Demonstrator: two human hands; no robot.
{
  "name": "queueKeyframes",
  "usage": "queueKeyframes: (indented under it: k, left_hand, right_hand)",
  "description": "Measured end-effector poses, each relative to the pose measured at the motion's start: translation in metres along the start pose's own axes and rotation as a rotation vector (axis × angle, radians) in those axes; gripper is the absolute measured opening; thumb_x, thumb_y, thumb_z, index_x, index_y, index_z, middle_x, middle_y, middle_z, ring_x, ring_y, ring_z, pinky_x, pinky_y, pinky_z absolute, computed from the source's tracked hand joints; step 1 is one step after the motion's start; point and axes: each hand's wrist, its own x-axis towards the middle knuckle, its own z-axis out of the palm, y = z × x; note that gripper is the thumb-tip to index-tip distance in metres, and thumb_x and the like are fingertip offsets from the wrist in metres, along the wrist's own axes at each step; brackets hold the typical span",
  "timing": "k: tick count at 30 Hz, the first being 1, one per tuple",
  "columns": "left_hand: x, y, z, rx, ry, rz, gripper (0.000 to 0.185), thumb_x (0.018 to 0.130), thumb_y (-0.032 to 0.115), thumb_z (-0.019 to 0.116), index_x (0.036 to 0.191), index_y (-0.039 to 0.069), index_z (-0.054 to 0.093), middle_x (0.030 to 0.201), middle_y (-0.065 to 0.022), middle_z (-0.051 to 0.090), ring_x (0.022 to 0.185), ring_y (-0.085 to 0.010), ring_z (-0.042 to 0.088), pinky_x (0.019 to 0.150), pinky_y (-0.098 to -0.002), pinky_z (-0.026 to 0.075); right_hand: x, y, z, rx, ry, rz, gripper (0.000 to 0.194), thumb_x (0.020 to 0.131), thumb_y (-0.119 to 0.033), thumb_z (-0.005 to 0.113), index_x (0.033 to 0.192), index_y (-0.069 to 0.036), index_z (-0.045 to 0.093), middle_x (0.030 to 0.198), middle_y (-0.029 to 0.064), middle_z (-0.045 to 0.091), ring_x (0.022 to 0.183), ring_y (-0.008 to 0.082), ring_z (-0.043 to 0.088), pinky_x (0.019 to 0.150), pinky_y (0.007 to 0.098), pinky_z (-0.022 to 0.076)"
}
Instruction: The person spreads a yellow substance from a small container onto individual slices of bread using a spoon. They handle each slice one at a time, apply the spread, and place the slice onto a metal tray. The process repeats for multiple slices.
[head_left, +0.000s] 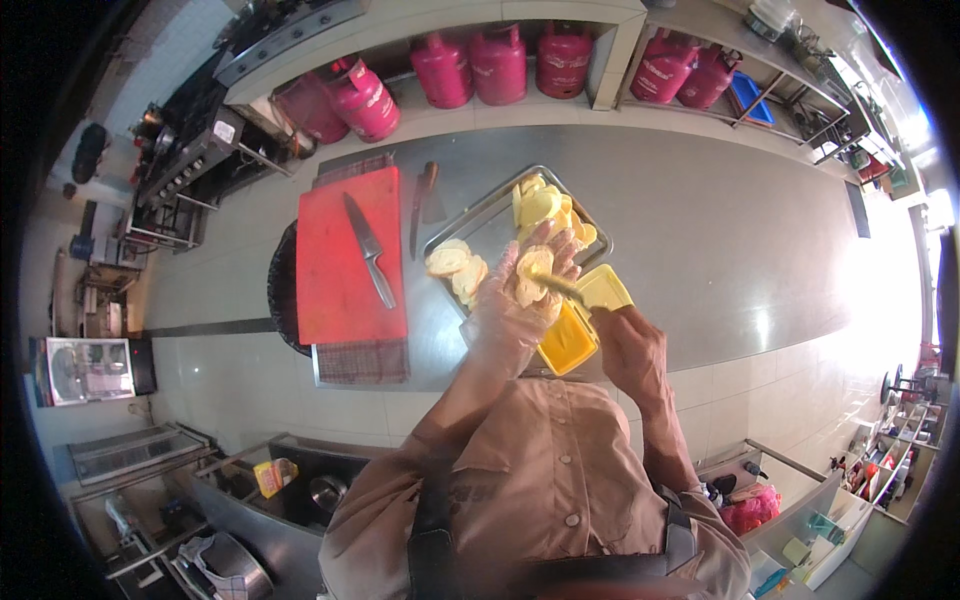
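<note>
My left hand (517, 300), in a clear plastic glove, holds up a slice of bread (535, 276) on its palm and fingers. A spreading knife (559, 286) lies with its blade tip on the slice; its handle end is in my bare right hand (628, 346). Beneath and beside my hands are a yellow tub (568, 346) of yellow spread and its pale yellow lid (606, 289). Behind them a metal tray (480, 214) bears yellow-topped slices (541, 204) at its far right and plain bread slices (448, 257) at its left.
Left of the tray, a kitchen knife (367, 246) lies on a red cutting board (315, 300) over a checked cloth (361, 364). Another knife (417, 217) with a dark blade lies between board and tray. Pink gas cylinders (499, 67) stand under the counter beyond the steel table (690, 225).
</note>
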Motion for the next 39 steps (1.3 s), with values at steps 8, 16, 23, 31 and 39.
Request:
queueKeyframes:
  k: [8,16,23,31,39]
  left_hand:
    - [-0.015,-0.008,0.008,1.08,-0.105,0.33,0.052,0.128,0.025,0.054,0.175,0.001,0.048,0.172,-0.0171,0.056,0.155,-0.0242,0.064,0.131,-0.0418,0.056]
    - [-0.001,-0.007,-0.003,-0.056,0.13,0.018,0.057,0.13,0.034,0.04,0.173,-0.002,0.05,0.17,-0.0222,0.057,0.163,-0.0369,0.053,0.143,-0.052,0.038]
    - [-0.007,-0.009,0.008,0.126,0.074,0.023,0.054,0.13,0.036,0.042,0.169,0.0,0.056,0.164,-0.0218,0.063,0.159,-0.0346,0.057,0.14,-0.0493,0.042]
    - [-0.003,-0.011,0.008,0.045,0.065,0.028,0.057,0.13,0.041,0.041,0.167,0.0,0.058,0.161,-0.0213,0.064,0.157,-0.0344,0.059,0.137,-0.0472,0.046]
    - [-0.004,-0.015,-0.001,0.214,0.076,0.034,0.06,0.131,0.045,0.038,0.171,0.003,0.054,0.168,-0.0183,0.06,0.158,-0.0303,0.058,0.141,-0.045,0.039]
  right_hand:
    - [0.007,-0.003,0.004,-0.121,0.098,0.145,0.019,0.103,0.003,0.078,0.12,-0.004,0.082,0.103,0.0167,0.081,0.084,0.036,0.081,0.071,0.0425,0.0639]
    - [-0.006,-0.007,-0.005,0.043,-0.052,-0.083,0.028,0.101,0.001,0.078,0.126,-0.011,0.082,0.099,0.0104,0.077,0.082,0.0326,0.081,0.067,0.0438,0.0655]
    - [0.006,-0.001,0.003,-0.044,0.066,0.036,0.025,0.101,0.001,0.079,0.123,-0.011,0.081,0.099,0.0098,0.075,0.082,0.0342,0.079,0.067,0.0454,0.0641]
    - [0.002,-0.008,-0.008,0.059,-0.105,0.024,0.016,0.106,-0.002,0.079,0.121,-0.008,0.081,0.104,0.013,0.077,0.084,0.0366,0.08,0.071,0.0459,0.064]
    - [0.012,-0.008,-0.003,0.082,-0.009,0.059,0.015,0.106,-0.005,0.078,0.121,-0.007,0.08,0.106,0.0158,0.078,0.083,0.0383,0.08,0.069,0.048,0.0646]
